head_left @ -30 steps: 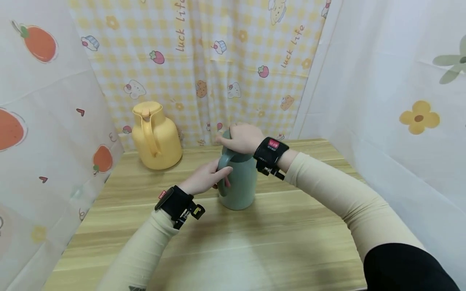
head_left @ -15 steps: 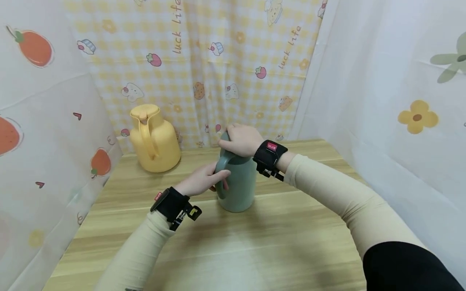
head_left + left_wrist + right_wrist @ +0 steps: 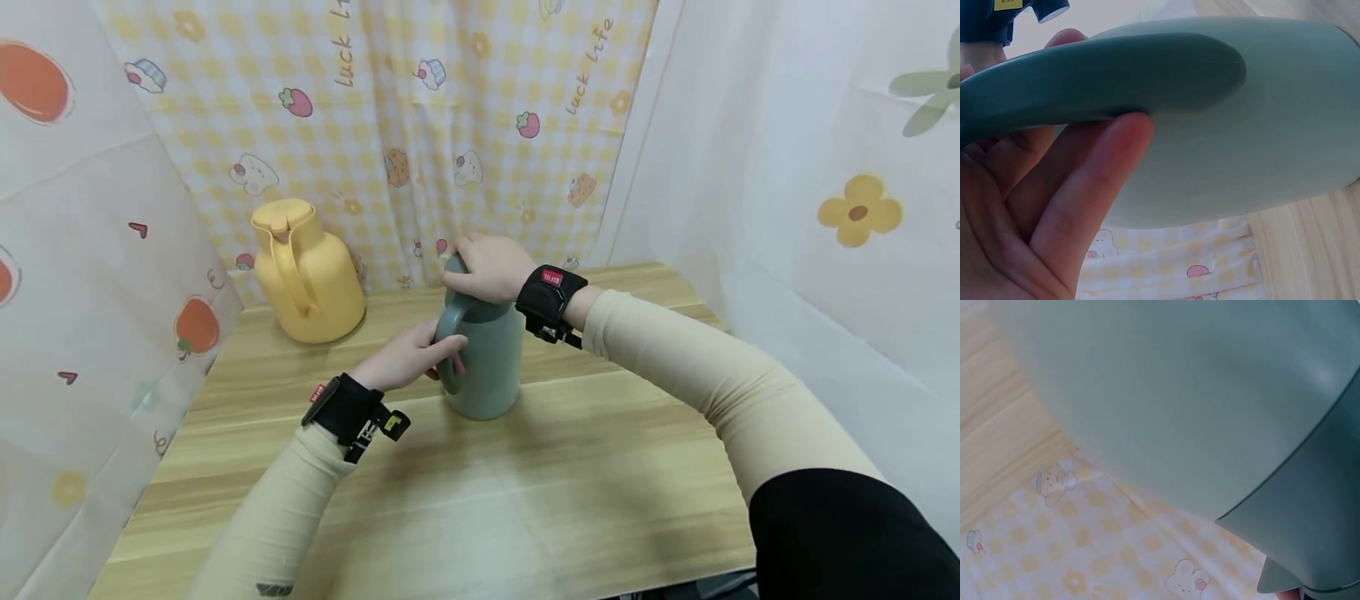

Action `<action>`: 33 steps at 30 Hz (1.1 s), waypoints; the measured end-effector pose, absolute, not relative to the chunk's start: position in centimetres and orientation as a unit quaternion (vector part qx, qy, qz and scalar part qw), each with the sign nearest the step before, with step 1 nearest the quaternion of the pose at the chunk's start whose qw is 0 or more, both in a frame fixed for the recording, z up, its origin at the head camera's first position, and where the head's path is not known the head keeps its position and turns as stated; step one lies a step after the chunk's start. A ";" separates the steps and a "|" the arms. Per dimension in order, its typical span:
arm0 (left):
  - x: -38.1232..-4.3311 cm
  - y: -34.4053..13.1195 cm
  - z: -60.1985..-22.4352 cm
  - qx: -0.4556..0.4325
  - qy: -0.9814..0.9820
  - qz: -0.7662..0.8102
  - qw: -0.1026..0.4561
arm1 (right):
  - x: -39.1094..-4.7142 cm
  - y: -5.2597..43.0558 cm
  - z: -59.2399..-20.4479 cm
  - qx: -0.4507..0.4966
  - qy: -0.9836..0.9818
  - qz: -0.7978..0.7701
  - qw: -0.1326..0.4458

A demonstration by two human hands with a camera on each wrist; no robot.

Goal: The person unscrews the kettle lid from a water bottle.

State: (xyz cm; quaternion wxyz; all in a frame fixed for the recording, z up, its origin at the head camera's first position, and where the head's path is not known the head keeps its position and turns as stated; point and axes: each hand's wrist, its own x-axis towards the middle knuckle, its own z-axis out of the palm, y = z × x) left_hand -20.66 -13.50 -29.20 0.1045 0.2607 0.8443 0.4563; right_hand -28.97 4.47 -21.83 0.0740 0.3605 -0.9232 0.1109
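The checked curtain (image 3: 405, 158) hangs behind the wooden table (image 3: 480, 542). The right sleeve (image 3: 667, 350) crosses inward from the right; the left sleeve (image 3: 270, 508) angles forward from the lower left. The green jug (image 3: 491, 379) stands on the table, between the hands. The yellow jug (image 3: 326, 287) stands apart, to its left. The right hand (image 3: 491, 268) grips the green jug's top from above, back of hand uppermost. The left hand (image 3: 405, 357) grips the handle (image 3: 1147, 75), fingers curled around it. Each wrist carries a black band (image 3: 551, 300). Curtain lettering: "luck life", plus a cropped repeat. The red label (image 3: 552, 277) is illegible.
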 end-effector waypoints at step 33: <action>-21.0 -13.9 -30.0 0.310 0.831 0.451 0.100 | -29.7 5.4 -22.5 0.439 -0.883 0.147 0.075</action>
